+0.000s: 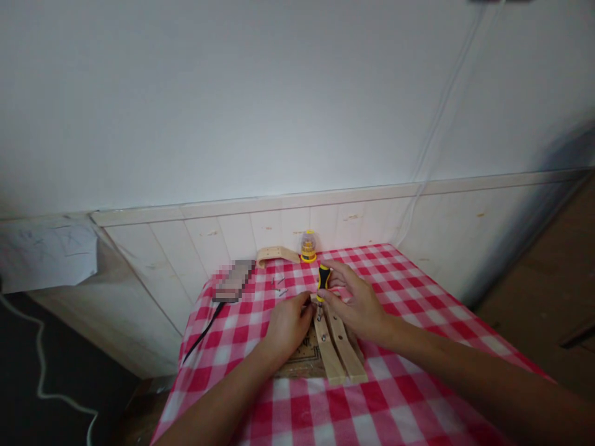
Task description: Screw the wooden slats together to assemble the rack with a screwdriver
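Observation:
My right hand (pixel 356 300) is closed round a black and yellow screwdriver (pixel 323 279), held upright with its tip down on a pale wooden slat (pixel 329 356). A second slat (pixel 349 358) lies beside it, both resting on a flat wooden piece (pixel 300 365). My left hand (pixel 289 323) is closed in a pinch at the screwdriver's tip, where the top end of the slat is; what it pinches is too small to name. Everything sits on a table with a red and white checked cloth (pixel 409 384).
Several loose screws (pixel 280 286) lie on the cloth beyond my hands. A curved wooden piece (pixel 275 254) and a yellow bit holder (pixel 308 248) stand at the table's far edge by the panelled wall. A blurred grey object (pixel 232 282) with a black cable (pixel 202 337) lies at the left.

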Motion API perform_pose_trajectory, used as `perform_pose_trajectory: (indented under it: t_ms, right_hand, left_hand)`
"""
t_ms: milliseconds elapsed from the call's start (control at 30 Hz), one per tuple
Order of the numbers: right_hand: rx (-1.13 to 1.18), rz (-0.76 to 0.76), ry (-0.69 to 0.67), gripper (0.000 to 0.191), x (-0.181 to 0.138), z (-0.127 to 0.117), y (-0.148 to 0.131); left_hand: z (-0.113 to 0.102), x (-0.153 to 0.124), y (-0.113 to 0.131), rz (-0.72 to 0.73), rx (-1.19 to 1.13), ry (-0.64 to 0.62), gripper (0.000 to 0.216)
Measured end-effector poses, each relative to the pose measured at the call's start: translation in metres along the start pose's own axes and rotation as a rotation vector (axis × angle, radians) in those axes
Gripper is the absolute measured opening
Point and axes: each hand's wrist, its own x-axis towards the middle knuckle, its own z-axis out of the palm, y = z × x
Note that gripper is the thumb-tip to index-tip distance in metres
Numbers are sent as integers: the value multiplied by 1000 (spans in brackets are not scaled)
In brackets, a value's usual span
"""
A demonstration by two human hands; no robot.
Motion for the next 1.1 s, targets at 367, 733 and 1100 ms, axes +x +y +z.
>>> perform_pose_trajectory:
  t_ms: [367, 733, 1100]
  right_hand:
    - [78, -22, 167, 51, -9, 14, 22]
    - [423, 282, 354, 45, -1, 4, 45]
    - [166, 43, 203, 46, -5, 26, 33]
  left_hand:
    - [-1, 5, -7, -67, -51, 16, 25]
    - [-13, 19, -30, -141, -26, 118, 19]
    - [-4, 16, -20, -73, -91, 66, 25]
